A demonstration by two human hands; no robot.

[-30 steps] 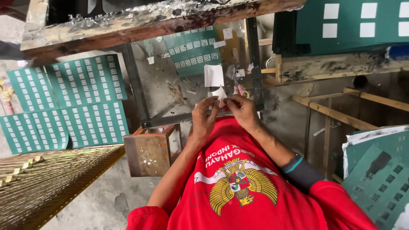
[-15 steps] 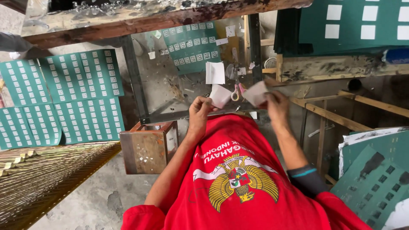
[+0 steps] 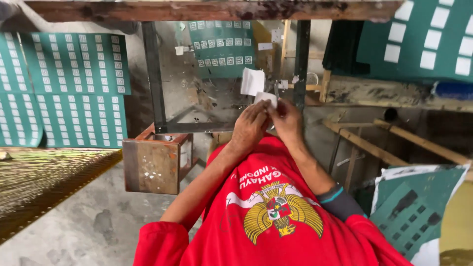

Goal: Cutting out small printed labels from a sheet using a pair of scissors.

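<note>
Change since half a second ago: both hands are coming back together over the small white paper piece [image 3: 266, 99], where the right hand was lifted off to the side before.
Paper piece: it is sitting between the two sets of fingertips, just in front of the chest and below the lower bar of the dark metal frame [image 3: 153, 79]; a second white slip [image 3: 252, 81] is hanging just above it.
Left hand [image 3: 250, 127]: its fingers are closing on the near-left edge of the paper piece, pinching it.
Right hand [image 3: 286, 120]: its fingertips are pinching the right edge of the same piece, touching the left hand.
Step in hand: judging from the pose, the person is working the piece between the fingers, folding or separating it; which one cannot be told.
Next move: it is likely calling for a fine, steady pinch so the thin paper is not tearing or slipping.
Surroundings: an open rusty metal box [image 3: 156, 162] is standing left of the left forearm, green printed sheets [image 3: 64, 93] are lying beyond it, and another green sheet [image 3: 414, 212] is leaning at the lower right.
</note>
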